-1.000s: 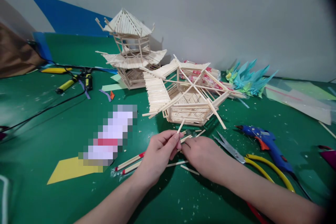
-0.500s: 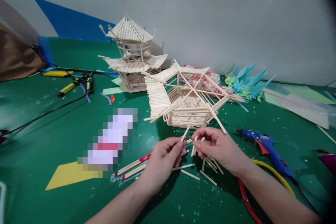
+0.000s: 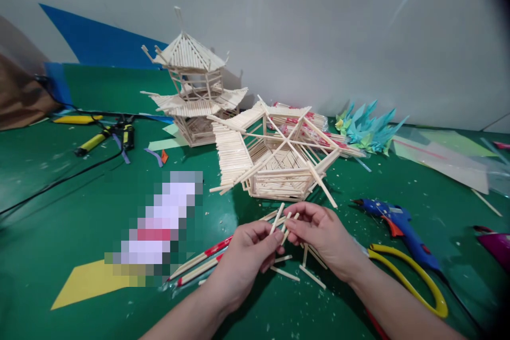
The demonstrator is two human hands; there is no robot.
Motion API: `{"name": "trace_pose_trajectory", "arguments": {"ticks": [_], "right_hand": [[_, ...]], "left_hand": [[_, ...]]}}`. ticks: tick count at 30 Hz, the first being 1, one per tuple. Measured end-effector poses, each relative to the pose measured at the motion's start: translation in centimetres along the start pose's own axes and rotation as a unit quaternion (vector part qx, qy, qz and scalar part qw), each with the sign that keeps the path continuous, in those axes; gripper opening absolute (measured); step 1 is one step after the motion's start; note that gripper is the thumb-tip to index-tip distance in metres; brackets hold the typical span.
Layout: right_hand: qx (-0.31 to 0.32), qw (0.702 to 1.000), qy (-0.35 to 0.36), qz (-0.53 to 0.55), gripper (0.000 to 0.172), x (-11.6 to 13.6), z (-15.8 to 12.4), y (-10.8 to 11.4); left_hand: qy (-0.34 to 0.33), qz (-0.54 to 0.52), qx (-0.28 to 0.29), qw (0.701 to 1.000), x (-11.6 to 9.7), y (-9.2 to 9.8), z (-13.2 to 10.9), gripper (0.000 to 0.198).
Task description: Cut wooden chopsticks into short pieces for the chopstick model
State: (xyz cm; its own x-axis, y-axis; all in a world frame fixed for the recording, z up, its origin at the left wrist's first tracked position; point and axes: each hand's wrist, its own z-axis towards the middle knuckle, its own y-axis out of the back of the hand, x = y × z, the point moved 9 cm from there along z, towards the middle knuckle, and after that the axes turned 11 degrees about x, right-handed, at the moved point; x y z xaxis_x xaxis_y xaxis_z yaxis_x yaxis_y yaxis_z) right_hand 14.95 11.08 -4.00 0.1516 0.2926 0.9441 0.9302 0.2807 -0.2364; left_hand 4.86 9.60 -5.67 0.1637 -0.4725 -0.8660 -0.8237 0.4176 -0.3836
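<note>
My left hand pinches a short wooden stick between thumb and fingers. My right hand is closed on a second short stick, held close beside the first. Both hands hover just above the green table, in front of a half-built hexagonal stick structure. Several loose cut sticks lie on the table under my right hand. A finished two-tier stick pagoda stands behind, near the wall.
Wrapped chopsticks with red ends lie left of my hands. A blue glue gun and yellow-handled cutters lie to the right. Paper cranes, yellow paper, cables and tools lie around.
My right hand rose from the table with a stick and came up beside the left hand's stick. The scissors it covered are now partly hidden. The view shifted slightly.
</note>
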Motion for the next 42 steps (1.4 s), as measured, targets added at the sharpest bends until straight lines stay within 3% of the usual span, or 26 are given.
{"name": "trace_pose_trajectory", "arguments": {"ticks": [16, 24, 35, 42], "right_hand": [[-0.01, 0.999, 0.04, -0.018, 0.017, 0.3, 0.2, 0.5], [-0.031, 0.999, 0.029, -0.026, 0.02, 0.7, 0.1, 1.2], [-0.012, 0.999, 0.021, -0.03, 0.023, 0.7, 0.3, 0.5], [-0.022, 0.995, 0.002, -0.101, 0.021, 1.2, -1.2, 3.0]], "left_hand": [[0.018, -0.049, 0.04, 0.998, 0.5, -0.6, 0.2, 0.018], [0.012, -0.048, 0.028, 0.998, 0.3, -0.3, 0.2, 0.02], [0.015, -0.026, 0.036, 0.999, 0.3, -0.4, 0.2, 0.016], [0.008, -0.056, 0.019, 0.998, 0.1, 0.0, 0.1, 0.017]]}}
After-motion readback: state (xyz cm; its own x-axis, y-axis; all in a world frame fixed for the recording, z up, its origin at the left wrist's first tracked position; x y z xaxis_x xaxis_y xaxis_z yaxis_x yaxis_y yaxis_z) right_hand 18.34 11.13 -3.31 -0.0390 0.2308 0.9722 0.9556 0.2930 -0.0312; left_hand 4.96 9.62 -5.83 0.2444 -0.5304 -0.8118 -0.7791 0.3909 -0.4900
